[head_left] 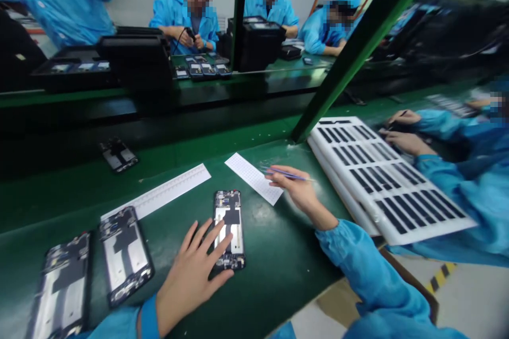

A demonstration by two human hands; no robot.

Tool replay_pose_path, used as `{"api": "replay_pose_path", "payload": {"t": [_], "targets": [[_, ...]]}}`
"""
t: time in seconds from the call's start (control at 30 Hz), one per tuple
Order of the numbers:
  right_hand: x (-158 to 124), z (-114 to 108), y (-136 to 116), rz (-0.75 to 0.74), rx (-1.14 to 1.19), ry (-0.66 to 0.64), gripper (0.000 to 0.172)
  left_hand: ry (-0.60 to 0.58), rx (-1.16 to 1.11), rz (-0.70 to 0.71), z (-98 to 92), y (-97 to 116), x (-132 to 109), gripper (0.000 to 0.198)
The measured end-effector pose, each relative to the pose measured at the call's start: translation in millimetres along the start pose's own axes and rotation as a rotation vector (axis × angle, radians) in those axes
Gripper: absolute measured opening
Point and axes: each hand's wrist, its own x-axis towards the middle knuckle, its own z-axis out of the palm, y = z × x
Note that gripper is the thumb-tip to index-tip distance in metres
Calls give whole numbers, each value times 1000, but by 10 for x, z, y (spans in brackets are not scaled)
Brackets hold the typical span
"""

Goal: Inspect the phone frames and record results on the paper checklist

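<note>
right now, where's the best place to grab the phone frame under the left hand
Probably by its two long side edges, pinched from above at the far half. The phone frame lies flat on the table, bare inner parts facing up, and the left hand rests spread over its near half. The right hand holds tweezers.

No text, label or number can be read anywhere
</note>
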Motion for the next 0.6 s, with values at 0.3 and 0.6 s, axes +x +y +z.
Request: {"api": "replay_pose_path", "payload": {"t": [0.3, 0.6], "targets": [[133, -156, 212, 92, -118, 38, 49, 172, 6, -200, -162, 50, 578, 48], [519, 1115, 202, 125, -41, -323, 40, 127, 266, -440, -95, -855, 280, 56]]}}
